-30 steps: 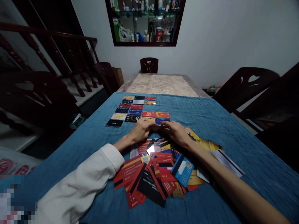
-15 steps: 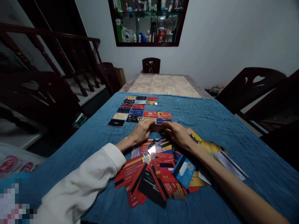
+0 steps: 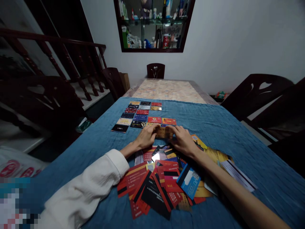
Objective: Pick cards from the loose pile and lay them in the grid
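Note:
A gold-brown card is held upright by its two ends between my hands. My left hand grips its left end, and my right hand its right end. Just beyond, cards lie face up in rows, among them a red card and an orange card; the card edges behind my fingers are partly hidden. Below my hands spreads a loose, overlapping pile with a black card, a blue card and several red cards. My right forearm covers part of it.
A blue cloth covers the near part of the table, with a patterned tabletop beyond. Dark wooden chairs stand around it. At the left are a railing and a plastic bag. A glass-shelved cabinet is set in the wall.
The gold-brown card has tipped up so that more of its face shows between my hands. The whole view has shifted slightly, placing things lower. The pile and rows look unchanged.

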`<state>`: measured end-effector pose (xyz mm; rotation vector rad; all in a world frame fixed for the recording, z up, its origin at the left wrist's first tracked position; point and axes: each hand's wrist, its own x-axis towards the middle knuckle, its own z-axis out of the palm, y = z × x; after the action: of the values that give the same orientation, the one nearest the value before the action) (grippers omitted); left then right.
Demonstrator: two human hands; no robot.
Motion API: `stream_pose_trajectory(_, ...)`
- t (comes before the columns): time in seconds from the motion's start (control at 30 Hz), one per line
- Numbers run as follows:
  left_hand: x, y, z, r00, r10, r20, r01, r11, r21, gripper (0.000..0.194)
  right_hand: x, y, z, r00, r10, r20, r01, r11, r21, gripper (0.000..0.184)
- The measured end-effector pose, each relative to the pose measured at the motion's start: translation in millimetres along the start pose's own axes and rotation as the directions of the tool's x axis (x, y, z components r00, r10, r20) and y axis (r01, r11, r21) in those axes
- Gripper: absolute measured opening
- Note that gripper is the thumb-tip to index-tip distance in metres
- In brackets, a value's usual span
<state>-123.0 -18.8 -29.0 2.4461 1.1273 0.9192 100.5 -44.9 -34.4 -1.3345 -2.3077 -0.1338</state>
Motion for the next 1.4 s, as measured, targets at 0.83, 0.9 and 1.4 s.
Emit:
stream_pose_trajectory(0.83,41.3,-12.1,-36.1,0.975,0.014,0.222,-0.089,0.939,0.332,0.048,48.6,26.0,-8.8,0.998,-0.06,0.025,0.061,0.995,-0.077,0.047)
stream_pose_trajectory(0.9,47.7,-13.8,-40.3,0.973,0.004,0.231,-0.093,0.923,0.373,0.044,56.9,28.8,-7.2,0.997,-0.079,0.025,0.081,0.994,-0.069,0.044)
stream_pose_trajectory(1.4,108.3,-56.2,-45.2,0.958,-0.074,0.278,-0.093,0.835,0.543,0.034,125.0,65.2,18.0,0.994,-0.017,0.104,0.02,0.999,-0.03,0.039)
